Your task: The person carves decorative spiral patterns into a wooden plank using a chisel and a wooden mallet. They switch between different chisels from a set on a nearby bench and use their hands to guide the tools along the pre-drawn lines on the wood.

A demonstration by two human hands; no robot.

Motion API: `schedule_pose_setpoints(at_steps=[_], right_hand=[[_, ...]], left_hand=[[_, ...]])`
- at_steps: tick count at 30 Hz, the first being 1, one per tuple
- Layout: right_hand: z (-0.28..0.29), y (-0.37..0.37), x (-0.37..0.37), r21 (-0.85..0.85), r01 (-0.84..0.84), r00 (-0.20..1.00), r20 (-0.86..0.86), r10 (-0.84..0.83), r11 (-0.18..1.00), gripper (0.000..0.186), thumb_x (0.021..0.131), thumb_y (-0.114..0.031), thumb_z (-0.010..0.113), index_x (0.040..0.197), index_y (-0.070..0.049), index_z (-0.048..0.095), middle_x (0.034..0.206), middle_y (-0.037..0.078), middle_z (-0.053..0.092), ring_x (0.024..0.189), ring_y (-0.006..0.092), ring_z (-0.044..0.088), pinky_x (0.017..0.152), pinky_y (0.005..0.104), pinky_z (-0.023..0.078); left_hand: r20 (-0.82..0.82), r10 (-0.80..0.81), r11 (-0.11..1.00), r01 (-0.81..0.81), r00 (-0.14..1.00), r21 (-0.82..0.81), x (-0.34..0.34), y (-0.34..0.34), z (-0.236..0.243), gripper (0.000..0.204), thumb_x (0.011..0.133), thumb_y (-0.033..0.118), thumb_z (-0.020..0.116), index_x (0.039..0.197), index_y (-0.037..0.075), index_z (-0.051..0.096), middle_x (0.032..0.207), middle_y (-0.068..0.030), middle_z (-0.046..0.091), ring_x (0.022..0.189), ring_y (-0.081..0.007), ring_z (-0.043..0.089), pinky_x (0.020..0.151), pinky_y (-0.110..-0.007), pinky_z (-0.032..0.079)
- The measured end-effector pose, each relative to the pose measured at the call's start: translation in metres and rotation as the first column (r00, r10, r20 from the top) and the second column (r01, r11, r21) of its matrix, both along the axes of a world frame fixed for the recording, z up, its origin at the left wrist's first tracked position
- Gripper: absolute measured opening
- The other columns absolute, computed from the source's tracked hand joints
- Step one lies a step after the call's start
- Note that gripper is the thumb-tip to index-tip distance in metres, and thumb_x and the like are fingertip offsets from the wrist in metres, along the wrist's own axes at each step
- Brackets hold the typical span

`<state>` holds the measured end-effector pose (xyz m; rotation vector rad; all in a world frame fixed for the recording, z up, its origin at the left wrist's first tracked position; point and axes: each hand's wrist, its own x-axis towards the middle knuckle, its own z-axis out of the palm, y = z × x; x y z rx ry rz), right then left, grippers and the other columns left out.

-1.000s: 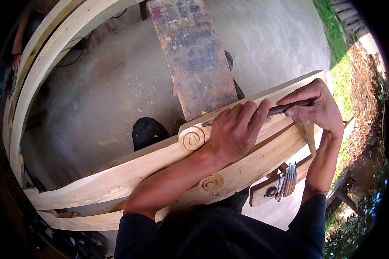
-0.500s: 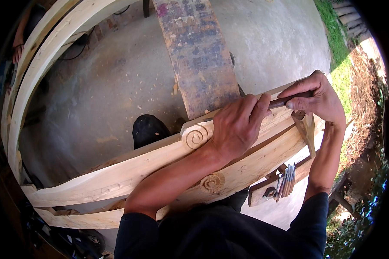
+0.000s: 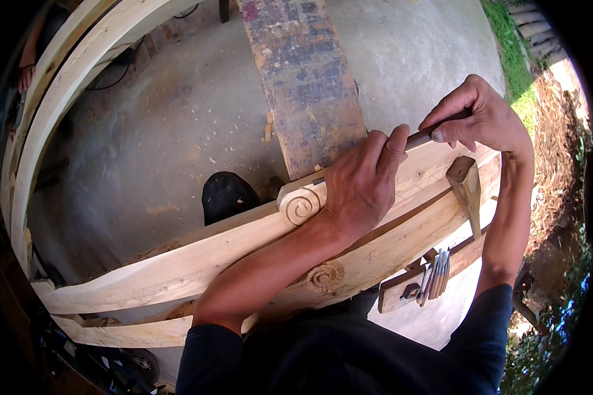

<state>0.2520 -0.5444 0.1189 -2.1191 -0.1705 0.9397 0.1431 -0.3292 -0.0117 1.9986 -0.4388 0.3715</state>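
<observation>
A chisel with a dark handle (image 3: 420, 138) lies across the upper edge of a pale curved timber (image 3: 230, 247). My left hand (image 3: 364, 184) is closed around its front part, and the dark blade tip (image 3: 319, 180) pokes out just above a carved spiral (image 3: 303, 206). At the back end of the handle, my right hand (image 3: 484, 115) grips it with thumb and fingers. My left wrist rests beside the spiral. On a second curved timber nearer to me is a rougher carved spiral (image 3: 325, 277). Most of the chisel's shaft is hidden by my left hand.
A tapered wooden piece (image 3: 466, 187) stands at the right of the timbers. Several carving tools (image 3: 436, 276) sit on a wooden ledge (image 3: 395, 295). A stained plank (image 3: 306, 79) runs away from me. Another person's hand (image 3: 26, 78) is at far left, and wood chips dot the floor.
My right hand has risen and shifted slightly away from me, lifting the handle end and uncovering the top of the tapered wooden piece. My left hand has stayed nearly in place.
</observation>
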Motion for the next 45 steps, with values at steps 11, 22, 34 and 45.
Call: schedule_pose_setpoints(at_steps=[11,22,34,45], right_hand=[[-0.001,0.011,0.031,-0.042,-0.045,0.997,-0.067,0.043,0.998,0.017,0.083,-0.004,0.087,0.099,0.000,0.088,0.067,0.003,0.072,0.047,0.0060,0.054,0.041,0.0233,0.039],[-0.014,0.016,0.038,-0.008,-0.025,0.998,-0.060,0.024,1.000,0.017,0.080,-0.001,0.086,0.097,0.002,0.087,0.067,0.004,0.072,0.048,0.0058,0.055,0.040,0.0227,0.038],[-0.019,0.029,0.058,0.017,-0.100,0.991,-0.084,0.101,0.995,0.019,0.079,0.000,0.084,0.097,0.005,0.086,0.068,0.008,0.073,0.050,0.0082,0.059,0.039,0.0238,0.038],[0.007,0.107,0.091,-0.153,-0.303,0.953,-0.030,0.302,0.941,0.017,0.074,0.001,0.088,0.091,0.003,0.086,0.065,0.007,0.073,0.047,0.0078,0.060,0.039,0.0223,0.040]], left_hand=[[-0.082,0.091,0.996,-0.091,0.992,-0.002,0.004,-0.003,0.000,0.041,0.096,0.005,0.077,0.135,0.011,0.071,0.091,-0.0065,0.061,0.075,-0.0255,0.067,0.064,-0.040,0.053],[-0.129,0.061,0.998,-0.060,0.990,0.016,0.004,-0.002,-0.004,0.049,0.092,0.000,0.067,0.140,0.007,0.061,0.096,-0.0094,0.055,0.078,-0.0282,0.064,0.066,-0.043,0.053],[-0.157,0.121,0.992,-0.123,0.980,0.000,0.005,-0.001,-0.005,0.056,0.088,-0.003,0.067,0.143,0.004,0.060,0.100,-0.0115,0.056,0.083,-0.0300,0.066,0.068,-0.044,0.054],[-0.184,0.250,0.967,-0.254,0.951,0.001,0.006,0.016,0.002,0.068,0.094,-0.004,0.065,0.160,0.001,0.051,0.110,-0.0130,0.063,0.089,-0.0304,0.068,0.071,-0.042,0.054]])
